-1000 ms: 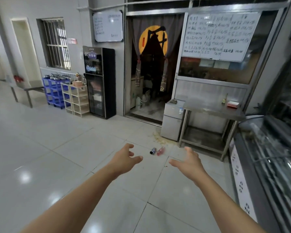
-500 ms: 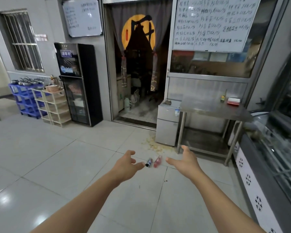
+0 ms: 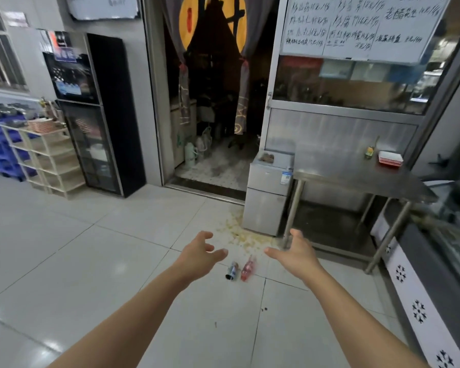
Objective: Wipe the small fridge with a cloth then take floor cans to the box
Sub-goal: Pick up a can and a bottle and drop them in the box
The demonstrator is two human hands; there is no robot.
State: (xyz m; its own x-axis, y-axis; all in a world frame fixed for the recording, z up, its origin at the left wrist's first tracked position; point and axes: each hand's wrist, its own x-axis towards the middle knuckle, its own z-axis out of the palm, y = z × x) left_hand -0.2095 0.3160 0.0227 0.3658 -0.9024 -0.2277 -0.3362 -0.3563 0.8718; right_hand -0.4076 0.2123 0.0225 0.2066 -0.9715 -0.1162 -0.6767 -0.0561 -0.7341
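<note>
out on the pale tiled floor (image 3: 96,251), both arms are stretched forward, left hand (image 3: 200,253) and right hand (image 3: 295,254) spread wide with fingers loose, grasping nothing. between them, lower down on the tiles, lie two cans on their sides, just beside each other: a blue can (image 3: 231,271) and a red can (image 3: 247,269), their labels too blurred to read. beyond the cans there's a yellowish spill (image 3: 239,233) at the foot of the small fridge (image 3: 266,200), which stands by the doorway against the steel bench (image 3: 356,176). a brownish cloth (image 3: 266,156) sits bunched on the fridge top, and a blue-and-white sticker (image 3: 286,178) is on its upper door, text unreadable. up on the bench, a small bottle (image 3: 368,152) and a stack of red-and-white trays (image 3: 390,158). above, a whiteboard (image 3: 356,25) covered in handwritten chinese lines with numbers, too blurred to read surely. far left, a tall black cabinet (image 3: 91,115).
</note>
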